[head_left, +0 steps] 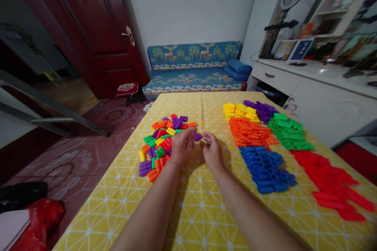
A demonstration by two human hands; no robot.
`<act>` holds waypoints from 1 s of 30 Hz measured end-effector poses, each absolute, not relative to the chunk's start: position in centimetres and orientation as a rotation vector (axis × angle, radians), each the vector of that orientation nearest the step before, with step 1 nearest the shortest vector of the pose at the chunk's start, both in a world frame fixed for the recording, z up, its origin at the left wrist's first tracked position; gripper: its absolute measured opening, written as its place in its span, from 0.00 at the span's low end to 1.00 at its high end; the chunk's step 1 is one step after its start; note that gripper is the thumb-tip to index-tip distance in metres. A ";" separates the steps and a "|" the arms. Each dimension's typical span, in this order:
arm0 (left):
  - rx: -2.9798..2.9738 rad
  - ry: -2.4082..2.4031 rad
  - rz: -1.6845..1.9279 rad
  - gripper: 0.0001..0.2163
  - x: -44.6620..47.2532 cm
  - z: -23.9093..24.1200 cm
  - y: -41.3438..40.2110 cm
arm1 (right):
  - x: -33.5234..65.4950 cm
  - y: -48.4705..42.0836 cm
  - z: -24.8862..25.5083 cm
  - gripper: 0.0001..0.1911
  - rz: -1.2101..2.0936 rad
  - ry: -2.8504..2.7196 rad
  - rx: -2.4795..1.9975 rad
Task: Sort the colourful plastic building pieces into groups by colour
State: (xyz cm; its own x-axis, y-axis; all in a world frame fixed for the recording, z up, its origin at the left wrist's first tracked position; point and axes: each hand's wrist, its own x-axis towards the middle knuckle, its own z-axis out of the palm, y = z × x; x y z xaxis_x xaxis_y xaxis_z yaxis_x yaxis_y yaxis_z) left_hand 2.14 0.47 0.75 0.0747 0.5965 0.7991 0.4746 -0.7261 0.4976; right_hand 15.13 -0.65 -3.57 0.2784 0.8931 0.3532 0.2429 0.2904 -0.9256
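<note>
My left hand (183,146) is over the right edge of a mixed pile of short coloured plastic tubes (160,141). Its fingers are curled, and a purple plastic tube piece (198,137) shows between the thumb and index fingertip. My right hand (213,153) is just to the right, palm turned inward, fingers loosely bent and apart with nothing seen in them. A small gap separates the two hands. The pile mixes purple, orange, green, yellow and red tubes, partly hidden by my left hand.
Tubes grouped by colour lie at the table's right: yellow (240,112), purple (261,110), orange (250,131), green (290,131), blue (265,168) and red (331,182). A yellow patterned tablecloth (200,215) covers the table. Behind stand a blue sofa (191,76) and white cabinet (326,106).
</note>
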 end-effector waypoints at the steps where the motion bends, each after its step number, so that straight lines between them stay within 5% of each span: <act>1: 2.189 1.092 1.738 0.12 2.2 1.0 0.6 | 15.1 -0.7 -3.5 0.19 0.643 -1.231 -1.234; 6: 1.997 1.285 1.679 0.14 2.4 2.4 2.5 | 14.8 -0.8 -3.4 0.19 0.650 -1.237 -1.260; 13: 2.109 1.684 1.104 0.13 2.9 4.2 7.8 | 14.8 -0.7 -3.4 0.22 0.711 -1.206 -1.266; 21: 2.230 2.035 0.157 0.35 2.0 3.6 12.1 | 14.6 -1.1 -2.9 0.20 0.687 -1.204 -1.236; 30: 2.636 1.686 -0.055 0.23 2.9 5.0 8.7 | 14.7 -0.7 -3.0 0.21 0.678 -1.169 -1.257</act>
State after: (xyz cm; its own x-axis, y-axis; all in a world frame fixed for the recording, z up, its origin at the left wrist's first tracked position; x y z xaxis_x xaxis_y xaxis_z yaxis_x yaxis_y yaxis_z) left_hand 2.86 8.66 5.02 0.4187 0.9074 -0.0358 0.9078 -0.4193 -0.0087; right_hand 14.75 -0.69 -2.96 0.3186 0.9020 0.2913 0.1951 0.2383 -0.9514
